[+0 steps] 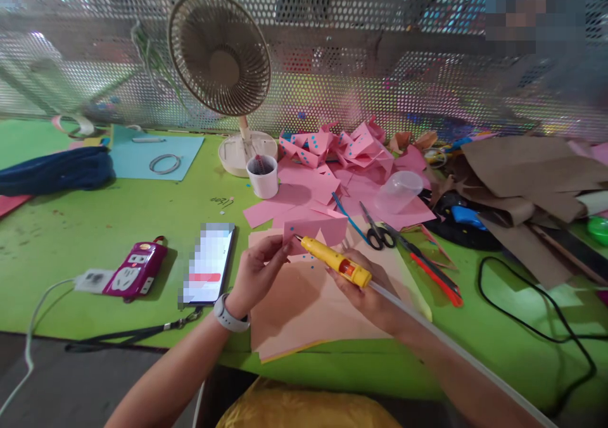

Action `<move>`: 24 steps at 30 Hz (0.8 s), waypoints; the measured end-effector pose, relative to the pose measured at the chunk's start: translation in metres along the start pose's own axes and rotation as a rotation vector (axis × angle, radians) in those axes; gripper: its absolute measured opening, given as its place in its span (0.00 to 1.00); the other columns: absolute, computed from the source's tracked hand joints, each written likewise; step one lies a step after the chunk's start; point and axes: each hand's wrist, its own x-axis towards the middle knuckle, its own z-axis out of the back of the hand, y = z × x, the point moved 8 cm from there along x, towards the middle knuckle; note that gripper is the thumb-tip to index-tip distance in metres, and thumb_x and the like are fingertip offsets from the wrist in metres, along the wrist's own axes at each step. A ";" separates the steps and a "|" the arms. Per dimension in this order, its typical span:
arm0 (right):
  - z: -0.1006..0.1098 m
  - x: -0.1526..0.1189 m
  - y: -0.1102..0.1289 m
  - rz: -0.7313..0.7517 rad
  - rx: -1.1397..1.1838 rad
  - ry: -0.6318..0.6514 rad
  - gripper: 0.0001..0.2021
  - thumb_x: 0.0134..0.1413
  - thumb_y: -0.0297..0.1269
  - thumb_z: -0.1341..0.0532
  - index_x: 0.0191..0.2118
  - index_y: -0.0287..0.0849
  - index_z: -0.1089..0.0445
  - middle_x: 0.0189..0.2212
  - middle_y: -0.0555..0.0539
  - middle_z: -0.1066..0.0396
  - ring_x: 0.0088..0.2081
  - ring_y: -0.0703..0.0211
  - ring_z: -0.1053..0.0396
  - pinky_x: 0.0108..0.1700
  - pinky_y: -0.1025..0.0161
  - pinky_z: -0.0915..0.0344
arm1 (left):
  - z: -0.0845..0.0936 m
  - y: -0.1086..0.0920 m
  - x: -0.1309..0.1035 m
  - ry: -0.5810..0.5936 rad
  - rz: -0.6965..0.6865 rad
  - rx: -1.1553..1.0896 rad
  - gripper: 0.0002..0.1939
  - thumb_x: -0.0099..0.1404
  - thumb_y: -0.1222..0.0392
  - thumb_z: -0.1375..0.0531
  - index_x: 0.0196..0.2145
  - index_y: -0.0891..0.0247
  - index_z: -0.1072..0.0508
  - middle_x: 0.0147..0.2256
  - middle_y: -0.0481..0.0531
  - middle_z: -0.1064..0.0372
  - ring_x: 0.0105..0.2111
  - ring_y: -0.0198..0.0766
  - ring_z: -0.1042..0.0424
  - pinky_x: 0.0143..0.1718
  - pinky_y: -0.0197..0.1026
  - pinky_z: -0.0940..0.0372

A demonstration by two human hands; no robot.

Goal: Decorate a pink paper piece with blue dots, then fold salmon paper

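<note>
My left hand (pixel 260 270), with a pale watch on its wrist, pinches the left end of a pink paper piece (pixel 327 228) that carries a blue dot. Wrapped in my right hand (pixel 363 282) is a yellow glue gun (pixel 332 260), its nozzle pointing left and up at the paper near my left fingertips. Whether the tip touches the paper is hard to tell. Beneath both hands lie peach-coloured sheets (pixel 294 314), with several blue dots just below the pink piece. A white stick runs back from the glue gun along my right forearm.
Scissors (pixel 380 235) and a red cutter (pixel 437 279) lie right of the sheets. Pink scraps (pixel 304 187), a white cup (pixel 263 178) and a fan (pixel 221 67) stand behind. A phone (pixel 209 263) and purple power socket (pixel 137 268) are left; brown paper (pixel 517 168) and a black cable (pixel 532 301) right.
</note>
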 end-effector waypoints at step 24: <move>0.007 0.004 0.010 -0.012 0.013 -0.017 0.02 0.62 0.36 0.43 0.39 0.47 0.36 0.32 0.49 0.28 0.32 0.58 0.27 0.34 0.64 0.31 | -0.001 0.000 0.000 0.004 0.024 -0.018 0.13 0.66 0.53 0.37 0.45 0.61 0.22 0.38 0.53 0.22 0.35 0.38 0.25 0.34 0.39 0.26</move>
